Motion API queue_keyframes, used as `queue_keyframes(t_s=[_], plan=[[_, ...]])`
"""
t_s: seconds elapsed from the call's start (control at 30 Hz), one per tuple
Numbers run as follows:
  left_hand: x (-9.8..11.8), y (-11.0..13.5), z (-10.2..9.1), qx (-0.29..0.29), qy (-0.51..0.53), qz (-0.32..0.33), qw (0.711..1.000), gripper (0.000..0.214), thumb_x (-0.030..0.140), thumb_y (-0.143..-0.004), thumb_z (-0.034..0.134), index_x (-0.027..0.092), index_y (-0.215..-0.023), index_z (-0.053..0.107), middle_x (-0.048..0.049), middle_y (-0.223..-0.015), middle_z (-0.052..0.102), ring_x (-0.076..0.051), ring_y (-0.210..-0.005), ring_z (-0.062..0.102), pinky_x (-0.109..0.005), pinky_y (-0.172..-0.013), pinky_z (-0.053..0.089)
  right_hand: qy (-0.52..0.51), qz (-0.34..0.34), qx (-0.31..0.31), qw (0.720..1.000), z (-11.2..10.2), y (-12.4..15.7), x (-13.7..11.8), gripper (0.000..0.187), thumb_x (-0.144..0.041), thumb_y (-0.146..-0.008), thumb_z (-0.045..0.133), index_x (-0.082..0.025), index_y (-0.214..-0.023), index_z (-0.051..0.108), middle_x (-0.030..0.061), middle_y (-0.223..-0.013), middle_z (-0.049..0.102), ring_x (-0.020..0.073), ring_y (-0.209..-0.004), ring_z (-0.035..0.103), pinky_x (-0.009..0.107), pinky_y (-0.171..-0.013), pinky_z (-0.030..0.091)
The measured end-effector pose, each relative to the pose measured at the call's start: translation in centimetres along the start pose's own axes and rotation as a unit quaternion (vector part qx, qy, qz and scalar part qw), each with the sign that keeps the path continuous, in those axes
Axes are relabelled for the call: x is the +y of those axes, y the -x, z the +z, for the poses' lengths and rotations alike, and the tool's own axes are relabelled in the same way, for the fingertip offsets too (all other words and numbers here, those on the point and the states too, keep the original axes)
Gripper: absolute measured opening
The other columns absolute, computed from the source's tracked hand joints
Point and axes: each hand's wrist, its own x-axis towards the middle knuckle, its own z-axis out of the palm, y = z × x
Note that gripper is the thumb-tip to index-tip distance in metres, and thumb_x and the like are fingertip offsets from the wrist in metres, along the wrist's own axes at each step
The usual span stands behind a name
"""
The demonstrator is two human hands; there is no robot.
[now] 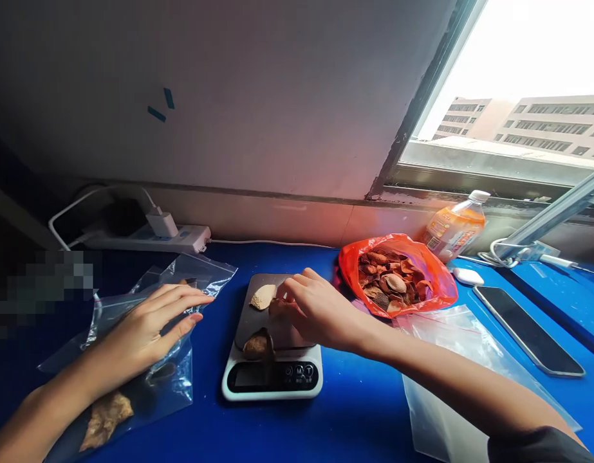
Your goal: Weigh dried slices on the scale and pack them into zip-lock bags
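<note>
My right hand (309,308) reaches over the kitchen scale (272,388), its fingers pinched on a dark brown dried shell piece that they mostly hide. On the scale's plate lie a pale dried piece (262,297) by my fingertips and a brown curved piece (255,346) near the display. The display shows no readable number. My left hand (156,321) rests over clear zip bags (181,389) left of the scale, fingers stretched out and holding nothing. One bag has a brown dried piece (107,419) in it, below my left wrist.
A red plastic bag (347,260) full of dried brown shell pieces stands open behind my right forearm. Empty clear bags (444,399) lie under that forearm. A phone (528,329), a white case (468,276) and an orange drink bottle (455,226) are at right. A power strip (190,238) lies along the wall.
</note>
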Motion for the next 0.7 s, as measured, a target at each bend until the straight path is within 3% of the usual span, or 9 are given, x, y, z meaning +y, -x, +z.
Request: queue_keyframes(t_s=[0.13,0.23,0.3,0.37,0.47,0.6,0.7], plan=[[3.7,0.3,0.3,0.042,-0.041,0.065,0.996,0.030,0.032,-0.094,0.050,0.033,-0.124,0.054,0.0034,-0.118,0.064,-0.021,-0.118,0.054,-0.038,-0.103,0.043,0.024,0.026,0.099,0.994,-2.6,3.0,2.1,0.017,-0.012,-0.090,0.046,-0.016,-0.099,0.060,0.0080,-0.094,0.065,0.0204,-0.089,0.051,0.031,-0.077,0.039],[7.3,0.5,1.4,0.042,-0.077,0.119,0.989,0.052,0.043,-0.087,0.060,0.030,-0.136,0.046,-0.0018,-0.127,0.061,-0.023,-0.116,0.057,-0.035,-0.098,0.046,0.082,0.108,0.170,0.976,-4.0,6.6,5.6,0.019,-0.016,-0.092,0.043,-0.018,-0.100,0.060,0.0081,-0.094,0.066,0.0219,-0.089,0.052,0.033,-0.077,0.040],[9.3,0.4,2.2,0.021,-0.083,0.129,0.988,0.056,0.042,-0.086,0.062,0.028,-0.138,0.045,-0.0026,-0.125,0.063,-0.021,-0.111,0.060,-0.031,-0.092,0.048,0.121,0.180,0.184,0.959,-3.9,9.0,8.2,0.019,-0.018,-0.091,0.043,-0.017,-0.099,0.060,0.0093,-0.093,0.067,0.0231,-0.087,0.054,0.034,-0.076,0.042],[10.6,0.1,2.6,0.016,-0.082,0.127,0.988,0.048,0.035,-0.089,0.059,0.027,-0.135,0.048,-0.0019,-0.122,0.065,-0.020,-0.107,0.062,-0.029,-0.087,0.048,0.142,0.222,0.162,0.951,-3.4,10.9,10.6,0.018,-0.023,-0.089,0.046,-0.017,-0.097,0.060,0.0097,-0.092,0.067,0.0244,-0.085,0.055,0.035,-0.075,0.042],[11.4,-0.4,2.7,0.033,-0.075,0.125,0.989,0.036,0.027,-0.092,0.054,0.026,-0.128,0.054,-0.0014,-0.119,0.066,-0.019,-0.103,0.063,-0.030,-0.086,0.046,0.140,0.229,0.138,0.953,-2.8,11.8,13.2,0.021,-0.032,-0.087,0.049,-0.017,-0.095,0.062,0.0103,-0.094,0.068,0.0250,-0.086,0.057,0.036,-0.076,0.043],[11.5,-1.1,2.4,0.045,-0.056,0.120,0.990,0.027,0.021,-0.093,0.050,0.024,-0.117,0.061,-0.0018,-0.111,0.069,-0.019,-0.100,0.063,-0.031,-0.085,0.044,0.124,0.233,0.130,0.956,-3.2,9.6,15.3,0.019,-0.027,-0.086,0.048,-0.017,-0.091,0.064,0.0103,-0.093,0.068,0.0223,-0.086,0.059,0.032,-0.076,0.042],[11.5,-2.0,2.1,0.026,-0.038,0.128,0.991,0.021,0.021,-0.093,0.049,0.024,-0.107,0.064,-0.0005,-0.106,0.070,-0.017,-0.095,0.064,-0.029,-0.081,0.045,0.148,0.277,0.044,0.948,-3.6,7.4,16.5,0.016,-0.017,-0.080,0.050,-0.016,-0.081,0.066,0.0099,-0.082,0.068,0.0195,-0.072,0.059,0.029,-0.065,0.039]])
